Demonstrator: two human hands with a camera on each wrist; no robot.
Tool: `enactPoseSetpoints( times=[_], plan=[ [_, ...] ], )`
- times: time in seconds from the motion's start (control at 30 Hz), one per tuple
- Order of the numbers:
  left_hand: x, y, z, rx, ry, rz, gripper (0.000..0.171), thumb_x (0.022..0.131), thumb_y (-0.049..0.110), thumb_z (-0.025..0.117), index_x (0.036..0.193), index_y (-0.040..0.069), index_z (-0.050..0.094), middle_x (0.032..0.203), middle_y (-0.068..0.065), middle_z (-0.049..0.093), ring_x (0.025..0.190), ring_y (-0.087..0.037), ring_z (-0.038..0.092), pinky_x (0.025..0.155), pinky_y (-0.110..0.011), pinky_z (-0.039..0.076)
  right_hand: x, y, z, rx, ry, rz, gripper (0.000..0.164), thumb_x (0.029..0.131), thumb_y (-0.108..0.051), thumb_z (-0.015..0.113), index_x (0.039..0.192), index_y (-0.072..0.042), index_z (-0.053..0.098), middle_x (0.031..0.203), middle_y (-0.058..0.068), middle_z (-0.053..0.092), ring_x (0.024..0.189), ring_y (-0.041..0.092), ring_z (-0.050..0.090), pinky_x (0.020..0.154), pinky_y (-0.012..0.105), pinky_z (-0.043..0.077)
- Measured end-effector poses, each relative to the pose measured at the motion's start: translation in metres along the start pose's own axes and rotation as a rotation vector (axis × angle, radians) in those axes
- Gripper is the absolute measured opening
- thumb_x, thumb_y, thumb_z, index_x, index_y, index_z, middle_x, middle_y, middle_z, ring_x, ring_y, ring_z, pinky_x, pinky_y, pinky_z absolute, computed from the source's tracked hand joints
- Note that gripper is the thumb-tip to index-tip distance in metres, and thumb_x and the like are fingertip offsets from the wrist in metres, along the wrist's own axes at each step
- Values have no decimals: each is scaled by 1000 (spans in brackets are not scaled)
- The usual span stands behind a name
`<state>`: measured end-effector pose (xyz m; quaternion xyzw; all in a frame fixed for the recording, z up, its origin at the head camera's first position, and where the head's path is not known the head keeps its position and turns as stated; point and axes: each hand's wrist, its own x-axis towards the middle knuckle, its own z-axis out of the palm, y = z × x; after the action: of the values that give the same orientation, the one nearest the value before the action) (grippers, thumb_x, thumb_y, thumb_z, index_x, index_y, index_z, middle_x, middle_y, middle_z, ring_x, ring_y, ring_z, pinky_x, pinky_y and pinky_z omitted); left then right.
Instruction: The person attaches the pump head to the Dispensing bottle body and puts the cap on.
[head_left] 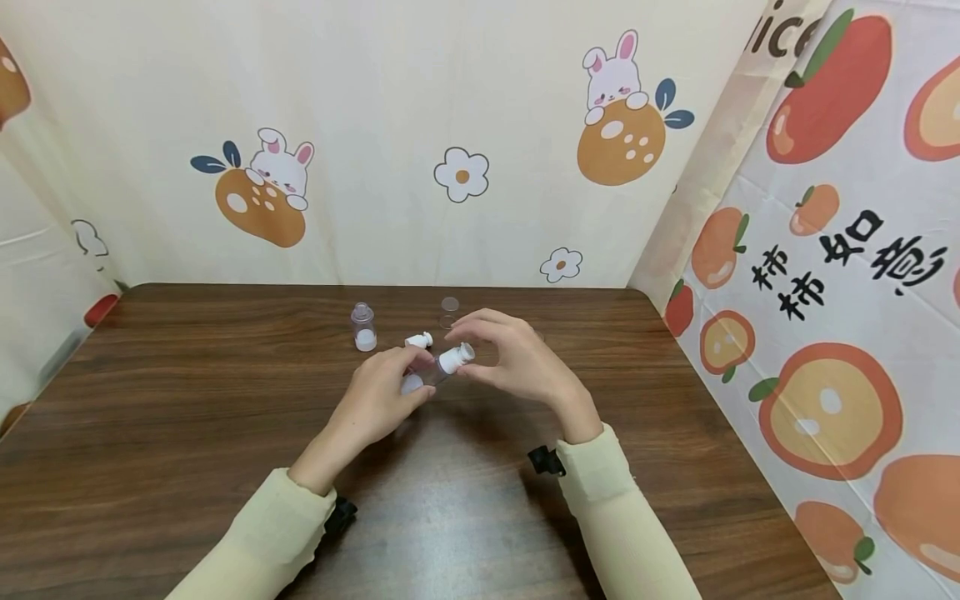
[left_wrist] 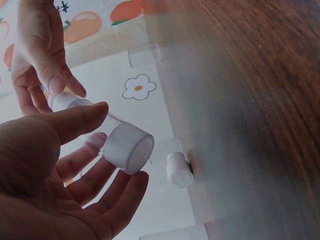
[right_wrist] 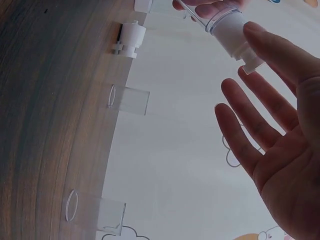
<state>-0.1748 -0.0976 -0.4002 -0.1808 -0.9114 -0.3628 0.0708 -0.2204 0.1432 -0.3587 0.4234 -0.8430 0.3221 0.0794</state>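
Observation:
My left hand [head_left: 382, 392] grips a small clear pump bottle [left_wrist: 129, 147] by its white-bottomed end, thumb on one side and fingers on the other. The bottle is tilted, its white pump head [right_wrist: 232, 37] pointing up toward my right hand [head_left: 517, 354]. In the right wrist view the right fingers are spread and fairly straight beside the pump, with the thumb close to its collar; whether the thumb touches is unclear. Behind the left hand, a separate white pump head [head_left: 418, 340] rests on the table.
A second clear bottle [head_left: 363, 325] with a white bottom stands upright at the back left. Clear caps stand near the table's back edge, one cap [right_wrist: 130, 100] beside the loose pump and another cap [right_wrist: 110, 215] farther right. A printed curtain [head_left: 390, 208] hangs behind the wooden table [head_left: 187, 400].

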Motion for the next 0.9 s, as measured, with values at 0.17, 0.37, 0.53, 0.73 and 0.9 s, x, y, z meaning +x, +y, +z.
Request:
enactPoseSetpoints(
  times=[0.17, 0.37, 0.53, 0.73, 0.9],
  plan=[
    [0, 0, 0, 0, -1, -1, 33, 89, 13, 87, 119, 11, 73, 116, -5, 76, 104, -25, 69, 89, -47, 54, 1, 1, 1, 8, -22, -7, 39, 85, -2, 89, 121, -11, 76, 126, -4, 71, 121, 12, 65, 102, 36, 54],
    [0, 0, -1, 3, 3, 8, 34, 89, 13, 87, 120, 10, 73, 115, -6, 76, 104, -25, 69, 89, -47, 54, 2, 1, 2, 26, -39, -23, 36, 86, 3, 86, 118, -10, 76, 121, -2, 73, 116, 12, 67, 100, 40, 57],
    [0, 1, -1, 2, 1, 5, 34, 89, 13, 87, 120, 10, 73, 115, -6, 76, 105, -26, 70, 89, -47, 54, 2, 0, 3, 5, -47, -24, 34, 86, 4, 86, 116, -10, 77, 116, -3, 75, 112, 11, 68, 98, 35, 57],
    [0, 1, -1, 2, -4, 0, 34, 90, 14, 87, 120, 10, 73, 116, -6, 76, 106, -26, 69, 90, -47, 54, 2, -1, 3, -14, -56, -9, 30, 88, 0, 85, 115, -11, 78, 113, -4, 76, 108, 10, 68, 95, 35, 57],
    [0, 1, -1, 1, -8, -2, 33, 90, 13, 86, 120, 11, 73, 116, -6, 76, 106, -26, 69, 90, -47, 55, 2, -2, 3, -25, -60, 12, 28, 89, -4, 85, 116, -11, 78, 112, -4, 75, 105, 8, 68, 93, 32, 57]
  ],
)
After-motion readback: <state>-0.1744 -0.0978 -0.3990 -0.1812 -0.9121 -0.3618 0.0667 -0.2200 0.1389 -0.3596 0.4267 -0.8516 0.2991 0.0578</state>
